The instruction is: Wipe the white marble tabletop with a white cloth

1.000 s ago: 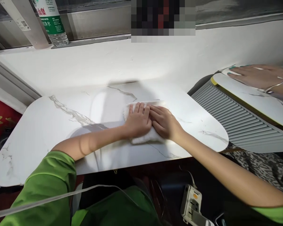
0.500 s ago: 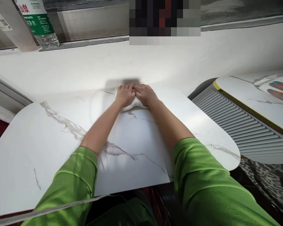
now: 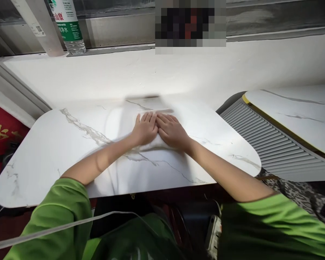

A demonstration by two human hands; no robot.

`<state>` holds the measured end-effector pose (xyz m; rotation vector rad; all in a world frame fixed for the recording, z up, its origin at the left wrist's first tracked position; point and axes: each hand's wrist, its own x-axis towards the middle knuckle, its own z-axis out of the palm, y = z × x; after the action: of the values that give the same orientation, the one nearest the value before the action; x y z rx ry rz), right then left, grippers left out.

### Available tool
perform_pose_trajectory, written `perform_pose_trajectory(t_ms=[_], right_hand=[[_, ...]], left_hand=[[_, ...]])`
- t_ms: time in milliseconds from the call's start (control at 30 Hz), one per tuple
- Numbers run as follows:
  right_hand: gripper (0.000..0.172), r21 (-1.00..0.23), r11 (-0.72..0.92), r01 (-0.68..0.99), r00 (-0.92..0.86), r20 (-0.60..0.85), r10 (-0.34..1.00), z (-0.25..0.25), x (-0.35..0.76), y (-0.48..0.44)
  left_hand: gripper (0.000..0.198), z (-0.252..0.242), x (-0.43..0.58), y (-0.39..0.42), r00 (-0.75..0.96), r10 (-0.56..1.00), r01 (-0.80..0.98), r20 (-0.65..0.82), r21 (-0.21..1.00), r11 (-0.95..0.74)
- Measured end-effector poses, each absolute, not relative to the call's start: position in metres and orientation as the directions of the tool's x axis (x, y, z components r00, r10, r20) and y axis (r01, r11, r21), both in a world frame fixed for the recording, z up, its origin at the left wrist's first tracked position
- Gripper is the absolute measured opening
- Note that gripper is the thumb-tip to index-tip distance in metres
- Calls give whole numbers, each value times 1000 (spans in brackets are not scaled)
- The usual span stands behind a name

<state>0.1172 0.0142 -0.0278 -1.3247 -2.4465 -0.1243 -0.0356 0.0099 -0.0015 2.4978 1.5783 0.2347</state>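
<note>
A white cloth (image 3: 154, 145) lies on the white marble-patterned table (image 3: 78, 148), under both of my hands. My left hand (image 3: 146, 129) presses flat on its left part, with the fingers stretched toward the wall. Beside it, my right hand (image 3: 173, 130) rests flat on the cloth, its fingertips meeting those of the left. Neither hand grips the cloth; their palms are face down, and the cloth shows in front of and behind them.
A water bottle (image 3: 72, 30) stands on the window ledge at the upper left. The white wall (image 3: 111, 77) borders the table's far edge. On the right is another marble-patterned table (image 3: 295, 108) with a ribbed grey side. A white cord crosses below my arms.
Both hands and the cloth have come back from the wall toward my body, and my elbows have spread wider. The other person's hand and white cloth at the right have left the view.
</note>
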Motion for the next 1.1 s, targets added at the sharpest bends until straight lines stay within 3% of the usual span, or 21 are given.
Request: perform_pose_trajectory(t_ms=[200, 367, 567, 900, 1100], right_hand=[[53, -33, 584, 811, -522, 409, 748, -31, 101, -88], [55, -59, 602, 796, -534, 399, 745, -30, 90, -108], [50, -140, 579, 803, -505, 356, 787, -26, 76, -56], [50, -220, 524, 823, -446, 321, 835, -30, 30, 104], [49, -278, 521, 807, -422, 346, 838, -33, 27, 130]], left_hand=[[57, -2, -60, -84, 489, 871, 843, 43, 233, -484], [56, -2, -72, -103, 488, 873, 840, 24, 257, -477], [55, 0, -82, -53, 461, 888, 854, 6, 267, -445], [51, -8, -114, 95, 369, 921, 886, 124, 253, -389], [49, -7, -114, 116, 353, 924, 885, 151, 266, -381]])
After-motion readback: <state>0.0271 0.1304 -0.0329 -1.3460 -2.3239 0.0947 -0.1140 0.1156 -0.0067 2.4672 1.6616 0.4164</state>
